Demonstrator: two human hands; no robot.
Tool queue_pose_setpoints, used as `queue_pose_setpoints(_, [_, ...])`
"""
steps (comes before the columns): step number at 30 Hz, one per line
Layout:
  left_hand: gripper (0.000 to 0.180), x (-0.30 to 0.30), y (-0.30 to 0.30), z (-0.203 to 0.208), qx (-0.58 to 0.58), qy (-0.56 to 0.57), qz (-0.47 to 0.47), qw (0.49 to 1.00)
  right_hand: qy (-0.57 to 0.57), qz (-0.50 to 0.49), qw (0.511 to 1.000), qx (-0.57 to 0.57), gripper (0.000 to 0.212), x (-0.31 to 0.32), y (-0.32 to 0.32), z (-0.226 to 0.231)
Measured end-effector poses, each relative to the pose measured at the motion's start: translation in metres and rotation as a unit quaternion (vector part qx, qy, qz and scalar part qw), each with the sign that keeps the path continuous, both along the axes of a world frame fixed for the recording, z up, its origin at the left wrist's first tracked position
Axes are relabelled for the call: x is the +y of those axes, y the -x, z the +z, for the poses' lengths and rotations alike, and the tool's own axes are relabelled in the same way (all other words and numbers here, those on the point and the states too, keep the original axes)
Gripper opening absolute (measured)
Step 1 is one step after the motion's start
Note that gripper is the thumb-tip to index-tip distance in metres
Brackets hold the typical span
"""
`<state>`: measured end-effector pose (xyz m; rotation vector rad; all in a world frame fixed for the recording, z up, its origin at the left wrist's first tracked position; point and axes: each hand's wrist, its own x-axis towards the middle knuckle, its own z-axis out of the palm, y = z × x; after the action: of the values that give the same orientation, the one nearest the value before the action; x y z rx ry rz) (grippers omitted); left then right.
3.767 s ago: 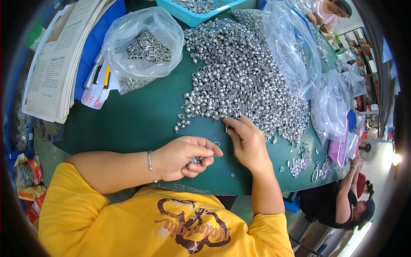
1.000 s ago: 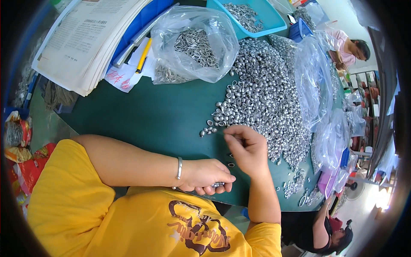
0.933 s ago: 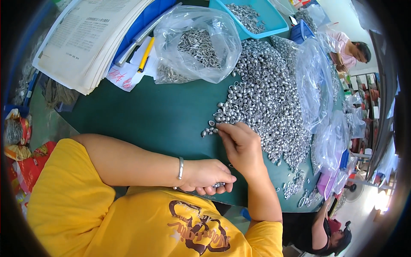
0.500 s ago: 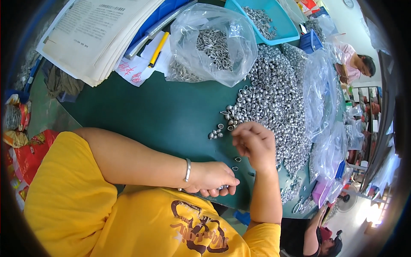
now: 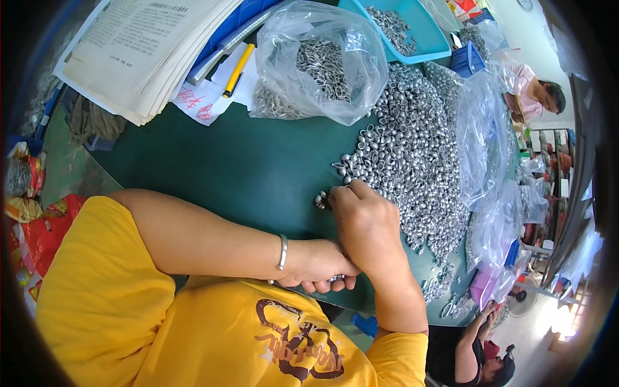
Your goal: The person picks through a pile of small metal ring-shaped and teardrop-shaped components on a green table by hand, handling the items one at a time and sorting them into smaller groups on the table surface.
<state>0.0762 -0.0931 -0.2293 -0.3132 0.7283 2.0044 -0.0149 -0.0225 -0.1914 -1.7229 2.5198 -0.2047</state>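
Observation:
My left hand (image 5: 317, 266), with a silver bangle (image 5: 283, 253) at its wrist, is curled closed near the table's front edge. Small silver metal pieces (image 5: 336, 278) show between its fingers. My right hand (image 5: 366, 222) reaches over beyond it, its wrist beside the left fingertips. The right fingers are bent together at a few loose silver pieces (image 5: 320, 198) lying left of the heap; what the fingertips grip is hidden. The large heap of small, rounded, hollow silver metal pieces (image 5: 419, 142) spreads to the right of that hand.
A clear plastic bag (image 5: 364, 84) of metal rings stands at the back, beside a turquoise tray (image 5: 438, 51). Papers (image 5: 129, 58) and a yellow marker pen (image 5: 240, 68) lie back left on the green table (image 5: 213, 158). More plastic bags (image 5: 483, 142) flank the heap. Two people sit at the right.
My right hand has moved left, from the heap's edge to the few loose pieces, its fingers now bent down at them. My left hand stays closed in nearly the same place.

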Motion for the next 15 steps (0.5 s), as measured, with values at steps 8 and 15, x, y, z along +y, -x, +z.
queue_pose_setpoints(8, [0.029, 0.001, -0.001, 0.000, 0.017, 0.011, 0.007, 1.000, 0.043, -0.025, 0.998, -0.025, 0.008, 0.010, 0.007, -0.009])
queue_pose_setpoints(15, [0.029, 0.001, 0.000, 0.001, 0.025, 0.014, 0.001, 1.000, 0.263, -0.237, 0.556, -0.752, 0.010, 0.025, 0.035, -0.006])
